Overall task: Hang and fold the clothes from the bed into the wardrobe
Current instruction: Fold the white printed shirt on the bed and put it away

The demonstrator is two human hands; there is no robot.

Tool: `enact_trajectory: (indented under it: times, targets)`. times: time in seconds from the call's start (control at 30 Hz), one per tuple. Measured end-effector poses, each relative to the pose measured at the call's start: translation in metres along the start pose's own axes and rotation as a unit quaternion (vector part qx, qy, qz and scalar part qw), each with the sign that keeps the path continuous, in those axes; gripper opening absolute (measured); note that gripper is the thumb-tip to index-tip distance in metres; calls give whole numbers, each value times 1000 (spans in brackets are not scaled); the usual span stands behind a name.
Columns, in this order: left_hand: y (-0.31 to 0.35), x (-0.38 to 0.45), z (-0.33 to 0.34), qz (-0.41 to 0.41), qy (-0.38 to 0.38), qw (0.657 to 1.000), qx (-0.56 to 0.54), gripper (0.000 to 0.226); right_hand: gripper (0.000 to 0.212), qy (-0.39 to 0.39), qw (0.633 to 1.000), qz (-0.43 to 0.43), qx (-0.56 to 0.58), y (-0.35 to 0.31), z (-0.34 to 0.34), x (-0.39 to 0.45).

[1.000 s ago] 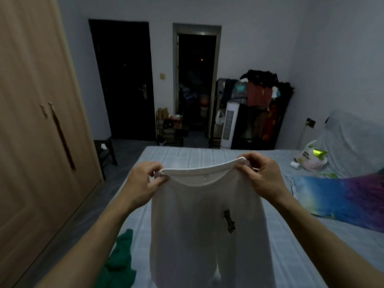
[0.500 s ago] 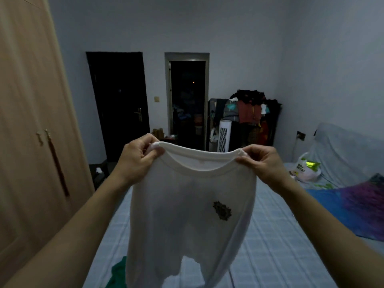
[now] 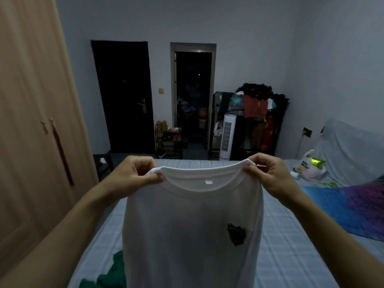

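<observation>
Left hand (image 3: 133, 175) and right hand (image 3: 270, 173) each pinched the collar of the white T-shirt (image 3: 191, 229), held centre frame over the bed (image 3: 291, 256). Wardrobe (image 3: 35, 121) stood closed at left, floor gap between. Shirt sat lower than 0.5 s earlier.

Light: dim and bluish — no lamp or window shows.
Doorway (image 3: 193, 100): near black, one tiny orange glint inside.
Shirt (image 3: 191, 225): brightest surface, faintly see-through.
Edges: wide-angle bend — wardrobe (image 3: 31, 121) leans, soft.
Focus: grainy overall, far clutter muddy.

White T-shirt (image 3: 187, 235) hanging upright over bed (image 3: 291, 256)
</observation>
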State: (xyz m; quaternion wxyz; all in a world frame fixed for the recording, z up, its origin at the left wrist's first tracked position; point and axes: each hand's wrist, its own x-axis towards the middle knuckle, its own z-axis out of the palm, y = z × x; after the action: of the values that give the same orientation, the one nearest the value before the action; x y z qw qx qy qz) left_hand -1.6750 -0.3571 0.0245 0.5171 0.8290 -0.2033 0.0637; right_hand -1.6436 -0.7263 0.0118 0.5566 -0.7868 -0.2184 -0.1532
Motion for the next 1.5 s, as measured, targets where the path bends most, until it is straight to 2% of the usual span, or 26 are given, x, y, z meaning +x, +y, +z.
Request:
enact_trajectory:
  times: [0.1,0.17,0.27,0.33,0.43,0.53,0.67,0.77,0.9,0.97,1.03,1.07,1.13,1.17,1.23,1.3,1.33,1.4,1.5]
  targets:
    - [-6,-1,0,-62,-58,996,-9,31,8,-17,999,30,-29,7,2,1]
    - [-14,8,8,-112,-49,992,-17,31,8,-15,995,63,-72,19,11,10]
    - [-26,39,38,-244,94,965,-8,22,18,49,977,142,-152,41,41,34]
    - [-23,54,65,-287,174,941,37,24,24,87,961,215,-149,48,68,42]
    - [-19,62,96,-247,233,940,45,28,26,124,965,210,-96,52,101,42]
    - [-13,61,113,-208,241,948,29,22,18,134,975,174,-31,41,119,34]
    - [4,47,126,-146,212,966,0,20,7,106,983,140,46,25,130,21]
    - [13,34,126,-101,198,975,-7,22,9,86,986,119,81,15,128,14]
    - [20,24,118,-99,159,979,-75,34,25,32,990,72,113,4,124,8]
    - [22,21,112,-93,117,985,-81,43,18,48,991,64,111,3,123,8]
    - [19,17,105,-84,102,991,-26,44,10,59,991,63,101,4,121,9]
    - [16,16,100,-67,118,990,32,38,8,54,993,59,90,5,119,9]
    - [10,14,88,-4,191,968,160,15,10,36,995,52,80,5,116,8]
    - [7,13,81,23,218,953,211,13,10,27,995,52,85,3,113,7]
    - [0,13,73,40,206,940,269,44,10,4,993,49,103,-1,106,7]
    - [-1,14,69,24,149,960,234,66,12,-35,991,41,119,-7,99,7]
    - [1,15,69,13,118,974,191,67,13,-53,989,36,130,-10,97,7]
    - [2,17,69,4,67,994,85,56,15,-73,985,28,155,-14,92,7]
    - [5,19,72,1,19,1000,-12,47,17,-85,978,27,187,-16,85,4]
